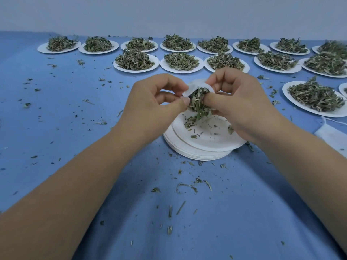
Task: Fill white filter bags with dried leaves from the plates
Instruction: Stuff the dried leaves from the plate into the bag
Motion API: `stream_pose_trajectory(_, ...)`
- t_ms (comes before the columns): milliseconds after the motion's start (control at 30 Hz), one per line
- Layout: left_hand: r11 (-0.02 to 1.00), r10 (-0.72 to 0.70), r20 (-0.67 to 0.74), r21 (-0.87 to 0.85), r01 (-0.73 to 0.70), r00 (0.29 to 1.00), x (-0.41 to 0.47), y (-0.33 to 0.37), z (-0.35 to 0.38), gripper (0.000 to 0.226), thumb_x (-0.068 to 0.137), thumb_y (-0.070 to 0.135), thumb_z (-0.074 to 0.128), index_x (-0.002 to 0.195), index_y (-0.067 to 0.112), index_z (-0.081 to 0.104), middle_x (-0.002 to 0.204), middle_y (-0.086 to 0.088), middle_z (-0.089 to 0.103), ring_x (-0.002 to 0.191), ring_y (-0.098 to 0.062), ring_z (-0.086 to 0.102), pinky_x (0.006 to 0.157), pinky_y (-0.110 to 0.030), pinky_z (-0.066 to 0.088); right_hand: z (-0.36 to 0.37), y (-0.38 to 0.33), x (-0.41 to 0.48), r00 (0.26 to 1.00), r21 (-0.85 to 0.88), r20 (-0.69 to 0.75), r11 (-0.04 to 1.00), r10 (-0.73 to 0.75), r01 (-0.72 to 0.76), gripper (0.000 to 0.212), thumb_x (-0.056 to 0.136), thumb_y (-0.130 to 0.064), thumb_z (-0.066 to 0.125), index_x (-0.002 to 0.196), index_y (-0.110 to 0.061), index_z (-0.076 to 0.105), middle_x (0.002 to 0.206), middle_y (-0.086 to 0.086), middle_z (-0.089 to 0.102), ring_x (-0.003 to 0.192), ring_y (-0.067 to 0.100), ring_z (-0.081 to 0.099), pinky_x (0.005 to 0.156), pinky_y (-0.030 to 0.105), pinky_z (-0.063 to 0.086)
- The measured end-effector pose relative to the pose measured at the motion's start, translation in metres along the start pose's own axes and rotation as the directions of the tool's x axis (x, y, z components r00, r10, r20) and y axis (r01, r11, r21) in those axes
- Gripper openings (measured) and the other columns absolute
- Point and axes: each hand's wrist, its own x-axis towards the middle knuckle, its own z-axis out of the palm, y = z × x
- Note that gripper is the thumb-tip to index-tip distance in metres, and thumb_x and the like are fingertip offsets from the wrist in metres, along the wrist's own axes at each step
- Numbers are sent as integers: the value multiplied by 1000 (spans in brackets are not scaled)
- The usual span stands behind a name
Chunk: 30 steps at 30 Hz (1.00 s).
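A pale bare wall [169, 12] backs a table spread with blue cloth [75, 91], which is littered with leaf crumbs. The left hand [155, 102] and right hand [238, 102] meet just above a stack of paper plates [197, 154]; the top plate holds only a few scraps.

Between the hands is a white filter bag [197, 86]. The left hand's thumb and forefinger are curled in and pinch its rim to keep the mouth spread. The right hand's fingers are closed round a clump of dried leaves [199, 105] and press it at that mouth. The clump hangs down between the thumbs; how much of it is already inside I cannot tell, as the fingers cover the opening.

The step in hand looks like stuffing this bag. Next, the right hand would need to work the loose leaves past the rim while the left keeps the mouth open, ideally over the stack so spills land there.

Beyond both hands lie rows of heaped plates [135, 70]. Another full plate [319, 113] lies well to the right of the right hand, and what seem to be spare filter bags [328, 135] lie nearer on that side.
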Motion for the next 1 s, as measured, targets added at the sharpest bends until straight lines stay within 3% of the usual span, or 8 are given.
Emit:
stream_pose_trajectory(167, 998, 36, -57, 62, -33, 998, 2, -4, 0, 9, 82, 16, 75, 88, 22, 75, 84, 1, 75, 75, -16, 75, 81, -48, 62, 3, 1, -1, 1000, -27, 7, 1000, -15, 16, 17, 86, -2, 77, 90, -13, 65, 67, -7, 63, 58, 9, 60, 57, 19, 50)
stream_pose_trajectory(300, 933, 200, -81, 320, -164, 976, -2, -2, 4, 5, 83, 27, 70, 87, 29, 72, 74, 15, 69, 70, 1, 67, 73, -23, 58, 4, 0, -2, 999, -58, 4, 998, -38, 38, 16, 86, -4, 77, 90, -12, 65, 67, -4, 63, 57, 11, 59, 56, 21, 49)
stream_pose_trajectory(400, 902, 267, -70, 370, -224, 961, -5, 0, 8, 9, 84, 21, 71, 92, 24, 72, 74, 11, 68, 72, -2, 66, 69, -17, 55, 5, -2, -1, 999, -76, 11, 996, -37, 38, 17, 86, -3, 76, 89, -14, 63, 67, -2, 60, 58, 13, 56, 56, 22, 50)
stream_pose_trajectory(600, 894, 251, -90, 404, -195, 964, -1, 1, 4, 6, 86, 21, 68, 84, 25, 72, 70, 10, 68, 70, -7, 67, 70, -33, 58, 2, -3, -5, 996, -77, 81, 996, -43, 49, 19, 89, -1, 74, 96, -15, 63, 78, 2, 61, 63, 11, 61, 59, 19, 51)
stream_pose_trajectory(733, 955, 121, -97, 282, -90, 988, 2, -2, 1, 7, 84, 23, 68, 79, 27, 71, 71, 4, 71, 69, -20, 72, 71, -42, 61, 4, -4, -6, 993, -117, 117, 992, -28, 42, 8, 92, -11, 70, 97, -18, 67, 91, 2, 62, 72, 7, 68, 60, 20, 55)
stream_pose_trajectory(833, 984, 97, -105, 161, -80, 990, 3, 0, 0, 9, 87, 21, 70, 80, 25, 72, 71, 1, 73, 67, -17, 73, 70, -42, 63, 2, -3, -5, 988, -133, 154, 991, -12, 33, 18, 90, -25, 72, 106, -19, 67, 103, -1, 64, 85, 16, 73, 70, 36, 63)
stream_pose_trajectory(933, 995, 69, -77, 74, -63, 995, 2, 1, 3, 9, 91, 11, 70, 85, 16, 73, 75, -5, 74, 67, -17, 74, 67, -37, 63, 2, -2, -5, 989, -262, 138, 961, -56, 91, 20, 88, -29, 78, 101, -25, 64, 110, -1, 63, 82, 29, 73, 62, 35, 62)
stream_pose_trajectory(1000, 998, 45, -31, 33, -44, 998, 2, 2, 3, 7, 92, 7, 70, 88, 11, 74, 76, -11, 74, 66, -18, 73, 66, -33, 63, 2, -1, -3, 991, -288, 114, 952, -68, 99, 17, 87, -22, 79, 94, -24, 63, 106, 0, 64, 72, 28, 71, 56, 35, 56)
